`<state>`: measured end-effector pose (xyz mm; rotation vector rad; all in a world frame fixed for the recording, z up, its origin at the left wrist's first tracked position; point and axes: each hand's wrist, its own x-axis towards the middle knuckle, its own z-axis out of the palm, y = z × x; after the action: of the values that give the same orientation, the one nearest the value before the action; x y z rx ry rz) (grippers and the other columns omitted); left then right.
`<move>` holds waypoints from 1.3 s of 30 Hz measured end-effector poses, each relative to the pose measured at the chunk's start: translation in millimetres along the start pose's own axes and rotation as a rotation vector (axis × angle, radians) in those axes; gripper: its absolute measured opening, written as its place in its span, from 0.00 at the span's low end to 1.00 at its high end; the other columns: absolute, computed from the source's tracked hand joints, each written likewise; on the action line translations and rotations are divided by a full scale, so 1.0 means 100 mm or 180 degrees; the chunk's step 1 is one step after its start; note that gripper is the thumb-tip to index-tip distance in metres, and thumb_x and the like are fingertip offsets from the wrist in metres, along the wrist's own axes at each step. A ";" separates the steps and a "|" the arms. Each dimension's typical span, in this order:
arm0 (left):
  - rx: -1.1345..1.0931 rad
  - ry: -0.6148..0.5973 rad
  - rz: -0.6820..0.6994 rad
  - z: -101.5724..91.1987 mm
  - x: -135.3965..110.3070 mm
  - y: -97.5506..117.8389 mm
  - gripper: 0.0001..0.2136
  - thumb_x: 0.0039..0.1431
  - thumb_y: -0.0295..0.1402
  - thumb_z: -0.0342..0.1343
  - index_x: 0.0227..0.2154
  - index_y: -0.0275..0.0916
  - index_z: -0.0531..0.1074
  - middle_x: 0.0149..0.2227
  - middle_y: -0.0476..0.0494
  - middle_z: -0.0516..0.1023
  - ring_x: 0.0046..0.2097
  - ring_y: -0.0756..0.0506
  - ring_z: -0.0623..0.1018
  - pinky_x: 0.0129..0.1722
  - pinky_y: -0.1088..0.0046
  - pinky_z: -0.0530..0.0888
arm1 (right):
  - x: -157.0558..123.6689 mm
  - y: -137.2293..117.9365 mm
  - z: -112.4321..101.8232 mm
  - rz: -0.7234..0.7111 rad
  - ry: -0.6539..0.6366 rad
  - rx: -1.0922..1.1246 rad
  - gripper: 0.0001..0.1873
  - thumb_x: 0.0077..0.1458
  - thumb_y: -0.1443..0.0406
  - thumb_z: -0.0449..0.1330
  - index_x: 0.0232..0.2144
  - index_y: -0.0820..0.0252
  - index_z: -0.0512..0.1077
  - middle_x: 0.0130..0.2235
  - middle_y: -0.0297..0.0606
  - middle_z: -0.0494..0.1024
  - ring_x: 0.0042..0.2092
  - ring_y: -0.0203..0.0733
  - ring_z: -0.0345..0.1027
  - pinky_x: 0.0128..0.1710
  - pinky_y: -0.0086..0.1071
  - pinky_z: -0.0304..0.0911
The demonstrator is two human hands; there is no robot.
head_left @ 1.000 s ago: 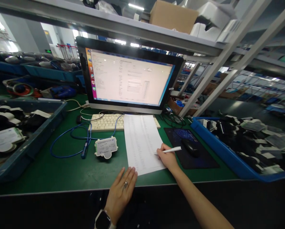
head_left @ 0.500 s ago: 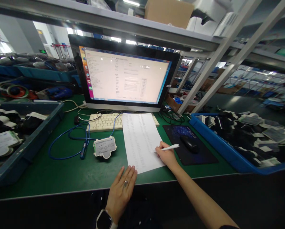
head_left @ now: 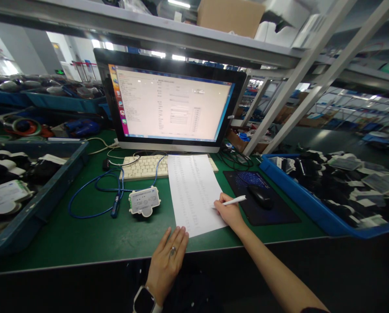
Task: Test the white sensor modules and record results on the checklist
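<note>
A white sheet of paper (head_left: 194, 195) with columns of print lies on the green table, its far end over the keyboard (head_left: 142, 167). My right hand (head_left: 229, 212) is closed around a white pen (head_left: 235, 200), its tip down near the sheet's right edge. My left hand (head_left: 168, 256), wearing a ring and a watch, lies flat at the table's front edge, fingertips by the sheet's lower left corner. Left of the paper sits a pale plastic module (head_left: 144, 201) with a printed label. A blue cable (head_left: 115, 206) loops beside it.
A monitor (head_left: 171, 104) that is switched on stands behind the keyboard. At the right are a black mouse (head_left: 260, 196) on its pad (head_left: 275, 218) and a blue bin (head_left: 311, 202) of parts. Another bin (head_left: 51, 191) holds parts at the left. A shelf (head_left: 181, 30) runs overhead.
The whole view has shifted very slightly. Both hands keep nearly the same places, the pen still held at the paper and the left hand still flat.
</note>
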<state>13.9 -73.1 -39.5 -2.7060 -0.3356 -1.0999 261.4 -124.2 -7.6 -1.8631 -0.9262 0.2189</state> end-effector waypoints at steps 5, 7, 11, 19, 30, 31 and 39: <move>0.0018 0.0013 -0.0004 0.00 0.00 0.00 0.18 0.63 0.17 0.39 0.49 0.29 0.70 0.50 0.39 0.76 0.54 0.46 0.74 0.63 0.62 0.61 | 0.00 0.01 0.00 0.0005 0.0066 0.0023 0.12 0.39 0.64 0.52 0.12 0.53 0.52 0.11 0.25 0.59 0.18 0.34 0.53 0.22 0.29 0.51; 0.0030 -0.0006 0.0006 -0.01 0.00 0.00 0.18 0.63 0.17 0.39 0.49 0.30 0.70 0.50 0.39 0.76 0.53 0.46 0.74 0.62 0.63 0.61 | 0.00 0.01 0.00 0.0005 0.0104 0.0019 0.12 0.39 0.64 0.52 0.12 0.53 0.51 0.12 0.25 0.58 0.19 0.34 0.52 0.22 0.29 0.51; 0.0044 -0.0030 0.0022 -0.01 0.00 0.00 0.18 0.63 0.17 0.39 0.49 0.30 0.70 0.50 0.40 0.76 0.54 0.46 0.74 0.62 0.62 0.61 | 0.01 0.02 0.01 -0.0003 0.0125 -0.0011 0.12 0.39 0.63 0.52 0.12 0.53 0.52 0.12 0.25 0.58 0.19 0.34 0.52 0.23 0.29 0.51; 0.0002 -0.0020 0.0024 -0.02 0.01 -0.01 0.18 0.62 0.17 0.39 0.49 0.29 0.70 0.50 0.38 0.76 0.54 0.46 0.74 0.62 0.63 0.62 | 0.01 0.04 0.00 -0.0033 0.0110 -0.0055 0.13 0.39 0.64 0.52 0.12 0.53 0.51 0.12 0.24 0.56 0.19 0.33 0.50 0.22 0.29 0.49; -0.0083 -0.0031 -0.0016 0.00 -0.02 -0.01 0.20 0.62 0.18 0.40 0.55 0.31 0.64 0.51 0.38 0.76 0.55 0.45 0.73 0.62 0.61 0.62 | 0.02 0.04 0.01 -0.0095 0.0151 -0.0055 0.13 0.39 0.63 0.52 0.13 0.54 0.50 0.13 0.25 0.55 0.20 0.33 0.49 0.23 0.30 0.48; -0.0090 -0.0035 -0.0019 0.00 -0.02 -0.01 0.20 0.62 0.18 0.40 0.55 0.31 0.65 0.51 0.38 0.76 0.55 0.45 0.73 0.62 0.62 0.62 | 0.02 0.05 0.01 -0.0093 0.0149 -0.0050 0.13 0.39 0.63 0.52 0.13 0.54 0.50 0.13 0.24 0.54 0.20 0.33 0.49 0.22 0.30 0.48; -0.0056 -0.0052 -0.0001 0.02 -0.03 0.00 0.19 0.62 0.18 0.40 0.52 0.30 0.68 0.51 0.38 0.76 0.56 0.45 0.72 0.62 0.61 0.63 | 0.02 0.05 0.01 -0.0058 0.0210 0.0080 0.13 0.38 0.64 0.53 0.13 0.54 0.51 0.14 0.24 0.53 0.21 0.33 0.48 0.22 0.30 0.46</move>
<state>12.9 -72.7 -42.8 -2.7317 -0.3305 -1.0864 264.7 -122.7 -11.9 -1.8274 -0.8910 0.1564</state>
